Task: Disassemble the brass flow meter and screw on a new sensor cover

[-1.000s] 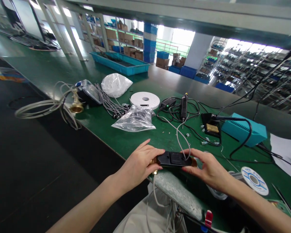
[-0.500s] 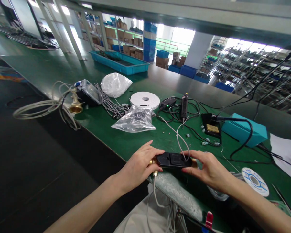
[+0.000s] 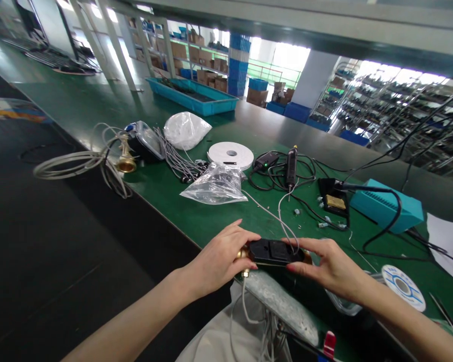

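A black device with brass ends is held level between my two hands at the table's front edge. My left hand grips its left end, thumb below and fingers above, around the brass fitting. My right hand pinches the right end the same way. A thin grey cable loops up from the device's top toward the plastic bag and the black pen-shaped tool. Under the left end, a pale cable hangs from a brass nut.
Beyond the hands lie a clear plastic bag, a white roll, a black pen-shaped tool and a teal box. A brass-fitted meter sits left. A solder spool and clear container are at right.
The view has shifted slightly, so the table items appear a little further right. Both hands keep their hold on the device, which shows a slight tilt.
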A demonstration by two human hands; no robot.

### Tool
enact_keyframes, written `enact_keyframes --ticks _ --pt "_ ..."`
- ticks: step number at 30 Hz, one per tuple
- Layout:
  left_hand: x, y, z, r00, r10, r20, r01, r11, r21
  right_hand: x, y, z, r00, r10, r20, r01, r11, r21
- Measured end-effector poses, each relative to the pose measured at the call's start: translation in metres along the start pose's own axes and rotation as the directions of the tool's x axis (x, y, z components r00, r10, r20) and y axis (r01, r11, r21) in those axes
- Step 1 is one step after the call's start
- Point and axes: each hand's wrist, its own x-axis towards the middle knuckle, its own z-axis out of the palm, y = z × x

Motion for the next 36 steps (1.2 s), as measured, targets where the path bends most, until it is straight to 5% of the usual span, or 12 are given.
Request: enact_keyframes --ticks 14,21,28,36 --pt "-0.003 -0.002 0.006 0.995 0.081 -0.050 -0.081 0.997 -0.013 -0.008 -0.003 0.009 0.944 -0.301 -0.136 0.273 0.943 -0.191" --pt "-0.008 0.002 0.004 0.998 0.067 -0.011 -0.066 0.997 0.036 -0.009 -0.005 0.008 0.960 -0.252 -0.119 0.227 0.954 -0.194" --pt "-0.001 0.015 0.002 0.992 -0.115 -0.049 0.114 0.993 -0.008 -0.008 -0.006 0.006 0.972 -0.215 -0.094 0.196 0.964 -0.177" --pt "0.008 0.019 -0.003 0.963 -0.261 0.061 0.267 0.954 -0.137 -0.005 -0.014 -0.001 0.998 -0.057 -0.021 0.055 0.994 -0.095"
